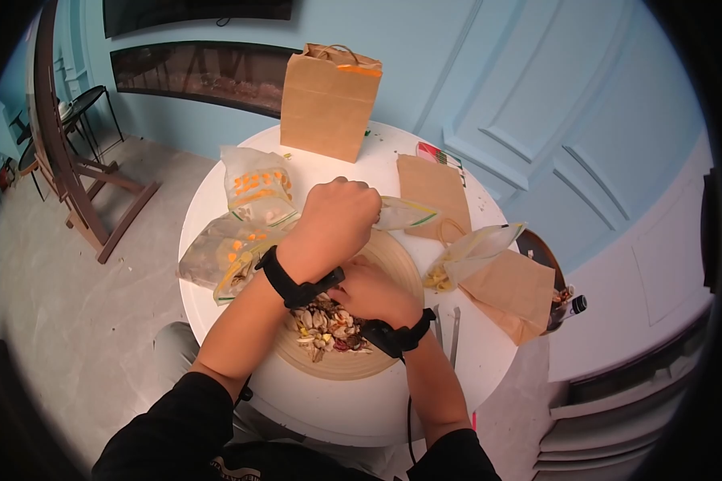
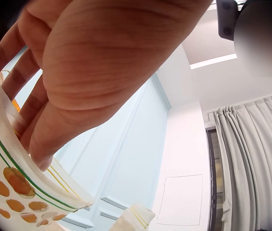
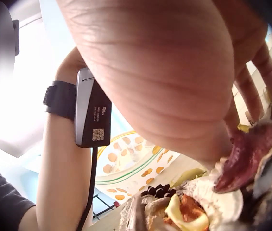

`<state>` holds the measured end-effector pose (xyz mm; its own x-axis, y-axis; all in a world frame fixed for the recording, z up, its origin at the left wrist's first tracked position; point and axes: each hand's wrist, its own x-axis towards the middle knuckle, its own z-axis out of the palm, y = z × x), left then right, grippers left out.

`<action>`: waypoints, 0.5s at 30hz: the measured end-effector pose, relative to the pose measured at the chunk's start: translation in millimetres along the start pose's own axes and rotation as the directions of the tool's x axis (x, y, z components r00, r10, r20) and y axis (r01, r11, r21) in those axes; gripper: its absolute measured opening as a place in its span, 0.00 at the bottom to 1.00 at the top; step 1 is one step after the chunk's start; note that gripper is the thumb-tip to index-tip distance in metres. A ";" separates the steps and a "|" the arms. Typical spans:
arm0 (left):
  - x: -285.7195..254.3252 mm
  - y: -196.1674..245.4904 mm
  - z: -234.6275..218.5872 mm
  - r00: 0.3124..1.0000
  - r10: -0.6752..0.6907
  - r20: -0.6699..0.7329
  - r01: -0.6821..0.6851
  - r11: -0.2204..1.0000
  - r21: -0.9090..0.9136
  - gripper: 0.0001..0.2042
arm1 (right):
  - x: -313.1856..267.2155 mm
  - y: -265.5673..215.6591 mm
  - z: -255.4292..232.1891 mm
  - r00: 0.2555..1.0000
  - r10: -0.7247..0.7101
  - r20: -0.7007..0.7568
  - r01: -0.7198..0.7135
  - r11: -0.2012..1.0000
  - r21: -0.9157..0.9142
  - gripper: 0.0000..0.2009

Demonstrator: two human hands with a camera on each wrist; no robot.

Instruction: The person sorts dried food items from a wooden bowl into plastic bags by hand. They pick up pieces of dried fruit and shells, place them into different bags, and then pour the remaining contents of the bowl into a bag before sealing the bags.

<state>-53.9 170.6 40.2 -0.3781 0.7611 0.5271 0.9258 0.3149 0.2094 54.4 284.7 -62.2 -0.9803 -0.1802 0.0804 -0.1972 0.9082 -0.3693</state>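
My left hand (image 1: 341, 216) is raised over the far part of a round woven-looking plate (image 1: 345, 369), its fingers at the mouth of a clear zip bag (image 1: 403, 214). The left wrist view has this hand (image 2: 92, 57) gripping the edge of the bag (image 2: 15, 192), which is printed with orange spots. Under it my right hand (image 1: 381, 295) reaches over the plate, beside a pile of shell-like pieces (image 1: 321, 329). In the right wrist view the fingers of my right hand (image 3: 174, 72) extend down behind a dark red piece (image 3: 246, 156); their tips are partly hidden.
Zip bags (image 1: 253, 180) stand at the left of the white table (image 1: 297, 401). On the right are a bag with yellow pieces (image 1: 457, 260), flat brown paper bags (image 1: 509, 293) and metal tongs (image 1: 455, 337). A tall paper bag (image 1: 329, 104) stands at the back.
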 end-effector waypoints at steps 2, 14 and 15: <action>0.0 0.3 -0.3 1.000 -0.004 0.011 0.004 1.000 0.006 0.10 | 0.8 -7.1 -8.0 0.999 0.020 -0.030 -0.020 1.000 0.000 0.14; -1.5 -1.9 -3.3 1.000 0.030 -0.008 -0.030 0.999 -0.013 0.06 | -20.7 -32.4 -86.2 0.950 0.278 -0.144 -0.211 0.908 0.361 0.13; -1.7 -2.7 -2.6 0.999 0.034 -0.007 -0.034 0.999 -0.013 0.06 | -23.7 -34.1 -94.1 0.939 0.326 -0.111 -0.256 0.876 0.408 0.13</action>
<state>-55.7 167.0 40.9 -0.3462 0.7676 0.5394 0.9382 0.2810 0.2022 85.0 293.5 35.7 -0.9840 0.1684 0.0576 0.0754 0.6875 -0.7222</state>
